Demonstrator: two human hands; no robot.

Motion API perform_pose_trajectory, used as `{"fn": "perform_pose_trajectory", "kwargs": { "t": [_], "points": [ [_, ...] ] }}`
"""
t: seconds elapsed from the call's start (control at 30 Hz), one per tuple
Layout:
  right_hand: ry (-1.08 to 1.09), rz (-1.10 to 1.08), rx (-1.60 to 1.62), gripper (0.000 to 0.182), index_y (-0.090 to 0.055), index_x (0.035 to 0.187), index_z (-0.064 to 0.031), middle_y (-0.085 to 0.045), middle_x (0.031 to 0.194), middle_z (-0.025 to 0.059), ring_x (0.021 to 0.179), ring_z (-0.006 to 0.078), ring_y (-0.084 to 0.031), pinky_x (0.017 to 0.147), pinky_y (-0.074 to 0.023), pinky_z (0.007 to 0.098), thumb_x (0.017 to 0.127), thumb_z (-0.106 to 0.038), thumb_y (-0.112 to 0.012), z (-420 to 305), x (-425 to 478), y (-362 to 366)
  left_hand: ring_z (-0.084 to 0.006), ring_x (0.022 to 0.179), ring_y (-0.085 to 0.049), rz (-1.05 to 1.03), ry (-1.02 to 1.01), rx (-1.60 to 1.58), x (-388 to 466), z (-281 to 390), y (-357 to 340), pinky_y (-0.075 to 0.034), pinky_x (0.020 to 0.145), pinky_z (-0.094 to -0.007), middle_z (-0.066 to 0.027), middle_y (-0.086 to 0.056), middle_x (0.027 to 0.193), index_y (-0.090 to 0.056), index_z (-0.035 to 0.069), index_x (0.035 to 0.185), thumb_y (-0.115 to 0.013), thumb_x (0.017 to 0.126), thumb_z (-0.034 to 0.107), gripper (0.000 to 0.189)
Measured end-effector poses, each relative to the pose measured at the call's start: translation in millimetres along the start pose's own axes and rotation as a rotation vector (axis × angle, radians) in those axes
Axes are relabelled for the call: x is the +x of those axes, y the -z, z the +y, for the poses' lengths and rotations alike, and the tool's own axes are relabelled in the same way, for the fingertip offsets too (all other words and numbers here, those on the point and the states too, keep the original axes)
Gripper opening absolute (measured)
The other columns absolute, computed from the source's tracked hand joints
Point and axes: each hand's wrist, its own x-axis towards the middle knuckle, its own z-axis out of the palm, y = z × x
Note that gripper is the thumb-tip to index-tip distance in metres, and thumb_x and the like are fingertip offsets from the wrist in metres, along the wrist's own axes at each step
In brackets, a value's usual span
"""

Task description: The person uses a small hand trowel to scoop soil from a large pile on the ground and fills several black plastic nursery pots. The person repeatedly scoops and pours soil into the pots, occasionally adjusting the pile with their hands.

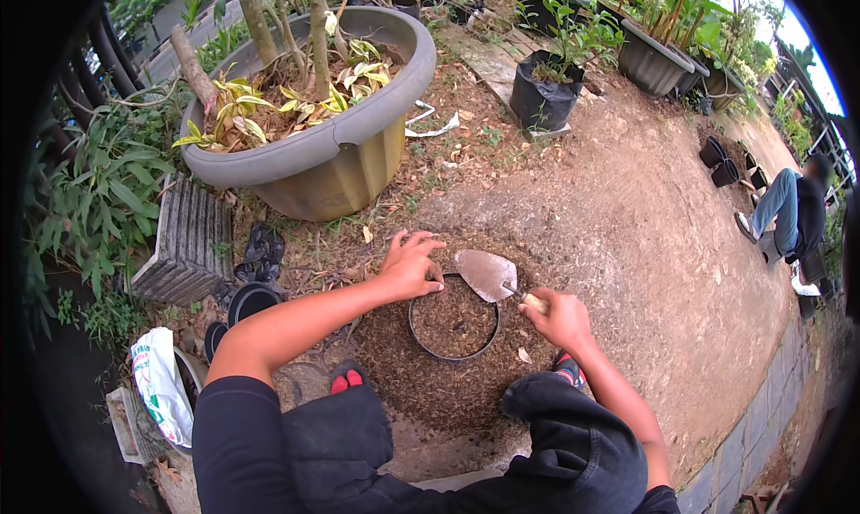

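Note:
A round black plant pot [411,326] stands before me, filled close to its rim with brown, crumbly potting mix [457,319]. My left hand [406,268] is at the pot's far left rim, thumb and forefinger pinched at the edge and the other fingers spread. In my right hand [561,316] is the wooden handle of a pointed trowel [487,272]. Its metal blade points left and lies over the pot's far right rim, partly hiding it. Loose mix [430,393] lies heaped around the pot, between my feet.
A large planter [322,171] with thin trunks stands ahead left. Stacked grooved slabs [185,242], black pots [252,302] and a white printed sack [161,383] are at my left. A black grow bag [545,94] holds a plant ahead. Another person [793,211] sits far right near black pots [722,164].

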Motion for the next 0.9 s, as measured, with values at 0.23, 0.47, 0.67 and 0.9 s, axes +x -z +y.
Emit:
{"fn": "perform_pose_trajectory", "kwargs": {
  "t": [0.23, 0.47, 0.67, 0.9],
  "points": [
    [-0.038, -0.02, 0.032, 0.043, -0.078, 0.116, -0.0174, -0.078, 0.093, 0.017, 0.091, 0.0377, -0.076, 0.083, -0.0599, 0.0474, 0.09, -0.051, -0.077, -7.0, -0.7, -2.9, -0.0343, 0.156, -0.028, -0.067, -0.069, 0.112, 0.4, 17.2, 5.6, -0.01, 0.126, -0.0674, -0.0029, -0.049, 0.16, -0.087, 0.032, 0.087, -0.087, 0.076, 0.052, 0.023],
    [-0.069, -0.032, 0.028, 0.043, -0.077, 0.119, -0.0225, -0.078, 0.094, 0.0174, 0.093, 0.0387, -0.076, 0.085, -0.0591, 0.0493, 0.091, -0.056, -0.072, -3.8, 1.5, -1.1, -0.0337, 0.156, -0.028, -0.033, -0.094, 0.094, -3.7, 10.8, -8.0, -0.01, 0.127, -0.0672, -0.0023, -0.049, 0.161, -0.087, 0.03, 0.088, -0.086, 0.077, 0.053, 0.026],
    [-0.087, -0.041, 0.031, 0.043, -0.077, 0.119, -0.0229, -0.078, 0.094, 0.0172, 0.094, 0.0391, -0.075, 0.086, -0.0587, 0.0493, 0.091, -0.056, -0.072, -0.1, 1.8, -0.9, -0.0338, 0.155, -0.029, -0.036, -0.083, 0.015, -4.5, 20.8, -4.4, -0.008, 0.127, -0.0685, -0.0061, -0.052, 0.158, -0.087, 0.029, 0.089, -0.084, 0.082, 0.045, 0.018],
    [-0.096, -0.042, 0.042, 0.045, -0.077, 0.119, -0.0208, -0.078, 0.094, 0.0176, 0.094, 0.0397, -0.075, 0.087, -0.0583, 0.05, 0.091, -0.056, -0.072, -0.7, 2.9, -1.6, -0.0316, 0.153, -0.035, -0.01, -0.089, 0.072, -7.7, 25.7, -1.6, -0.012, 0.127, -0.0649, -0.0045, -0.057, 0.152, -0.087, 0.027, 0.09, -0.083, 0.085, 0.041, 0.016]
  ]
}}
